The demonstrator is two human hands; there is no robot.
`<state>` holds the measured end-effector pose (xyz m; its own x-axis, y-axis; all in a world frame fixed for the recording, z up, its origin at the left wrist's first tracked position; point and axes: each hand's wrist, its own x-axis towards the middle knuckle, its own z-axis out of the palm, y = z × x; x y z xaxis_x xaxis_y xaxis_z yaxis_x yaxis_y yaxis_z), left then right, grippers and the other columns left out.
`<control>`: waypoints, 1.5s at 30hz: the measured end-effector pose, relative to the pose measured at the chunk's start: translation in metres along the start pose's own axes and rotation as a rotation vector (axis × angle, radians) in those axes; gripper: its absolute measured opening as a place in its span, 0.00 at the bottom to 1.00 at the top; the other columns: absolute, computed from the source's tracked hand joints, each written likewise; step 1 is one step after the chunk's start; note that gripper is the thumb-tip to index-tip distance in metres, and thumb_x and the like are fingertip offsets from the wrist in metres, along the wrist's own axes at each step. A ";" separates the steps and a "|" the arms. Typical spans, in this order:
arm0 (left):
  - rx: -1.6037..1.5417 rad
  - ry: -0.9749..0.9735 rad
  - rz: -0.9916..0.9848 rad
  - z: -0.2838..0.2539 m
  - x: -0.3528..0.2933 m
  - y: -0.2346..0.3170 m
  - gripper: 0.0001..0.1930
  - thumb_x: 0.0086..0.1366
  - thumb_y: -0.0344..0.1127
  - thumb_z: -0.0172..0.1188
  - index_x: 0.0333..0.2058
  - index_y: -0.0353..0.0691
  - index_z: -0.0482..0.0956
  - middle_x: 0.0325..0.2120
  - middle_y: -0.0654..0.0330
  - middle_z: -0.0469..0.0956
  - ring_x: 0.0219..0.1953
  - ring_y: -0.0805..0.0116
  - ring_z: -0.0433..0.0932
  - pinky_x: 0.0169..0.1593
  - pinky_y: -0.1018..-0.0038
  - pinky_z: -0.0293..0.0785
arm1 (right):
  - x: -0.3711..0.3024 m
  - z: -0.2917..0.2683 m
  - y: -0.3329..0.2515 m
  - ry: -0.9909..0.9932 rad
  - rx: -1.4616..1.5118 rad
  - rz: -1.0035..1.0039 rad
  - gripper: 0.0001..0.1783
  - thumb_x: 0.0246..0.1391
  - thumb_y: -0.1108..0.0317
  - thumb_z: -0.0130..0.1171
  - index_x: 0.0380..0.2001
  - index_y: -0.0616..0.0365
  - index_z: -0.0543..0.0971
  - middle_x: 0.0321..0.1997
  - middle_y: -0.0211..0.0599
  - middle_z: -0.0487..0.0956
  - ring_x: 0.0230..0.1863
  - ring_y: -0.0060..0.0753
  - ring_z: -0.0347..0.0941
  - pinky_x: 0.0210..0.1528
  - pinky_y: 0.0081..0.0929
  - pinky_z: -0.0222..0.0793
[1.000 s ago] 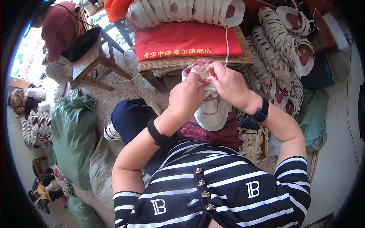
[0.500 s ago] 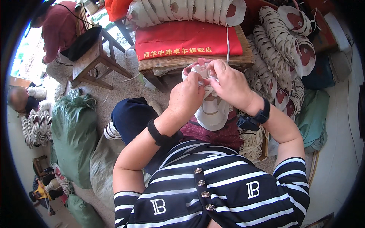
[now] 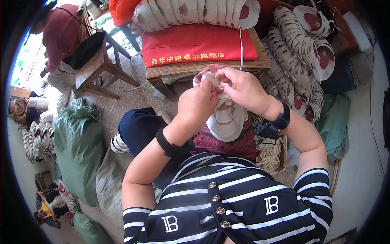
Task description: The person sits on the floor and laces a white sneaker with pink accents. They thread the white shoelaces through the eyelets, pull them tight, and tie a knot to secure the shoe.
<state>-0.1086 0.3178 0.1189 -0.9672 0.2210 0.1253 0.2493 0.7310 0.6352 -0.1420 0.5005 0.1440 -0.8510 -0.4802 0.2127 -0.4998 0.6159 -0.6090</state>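
Observation:
A pale cream-white shoe upper (image 3: 225, 129) rests on my lap over a maroon striped cloth (image 3: 203, 142), its rounded toe toward me. Its far end has a pink tab (image 3: 212, 70) beside the table's front edge. Above its opening, my left hand (image 3: 198, 100) is closed in a pinch, thumb and fingertips on a thin white shoelace. Close against it, my right hand (image 3: 247, 91) pinches at the same lace with bent fingers. The fingertips hide most of the lace and of the eyelet area.
A low wooden table (image 3: 263, 53) ahead bears a red cloth (image 3: 195, 44) and a row of nested uppers (image 3: 191, 14). More stacked uppers (image 3: 296, 44) stand at right, above a box of pale laces (image 3: 268, 156). A stool (image 3: 95, 75), green sacks (image 3: 77, 150) and other people (image 3: 63, 32) are at left.
My hands stay close together over the shoe upper, with the right fingers shifted slightly. The whole view has moved a little. A person at far left has changed posture.

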 end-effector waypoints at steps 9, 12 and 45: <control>-0.843 0.107 -0.123 -0.003 -0.013 -0.026 0.13 0.65 0.36 0.58 0.43 0.34 0.73 0.25 0.66 0.72 0.26 0.77 0.69 0.33 0.77 0.71 | 0.011 0.006 -0.020 0.036 -0.282 -0.340 0.08 0.50 0.74 0.65 0.36 0.57 0.81 0.35 0.37 0.75 0.39 0.43 0.76 0.39 0.36 0.75; -1.316 0.088 -0.389 -0.017 -0.018 -0.034 0.13 0.73 0.39 0.49 0.45 0.35 0.74 0.31 0.69 0.72 0.28 0.81 0.65 0.35 0.80 0.68 | 0.020 -0.009 -0.068 0.060 0.055 -0.371 0.09 0.49 0.78 0.65 0.35 0.60 0.82 0.34 0.39 0.77 0.36 0.40 0.78 0.37 0.32 0.75; -0.024 0.245 0.158 0.013 -0.003 -0.009 0.11 0.52 0.31 0.68 0.36 0.52 0.84 0.31 0.72 0.78 0.41 0.63 0.70 0.49 0.63 0.61 | -0.047 -0.002 -0.027 -0.179 0.143 -0.464 0.08 0.51 0.64 0.64 0.27 0.55 0.76 0.30 0.36 0.74 0.26 0.41 0.75 0.27 0.37 0.72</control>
<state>-0.1077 0.3188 0.1030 -0.9002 0.1664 0.4024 0.3994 0.6839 0.6106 -0.0891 0.5078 0.1518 -0.4974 -0.7899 0.3587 -0.7805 0.2270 -0.5825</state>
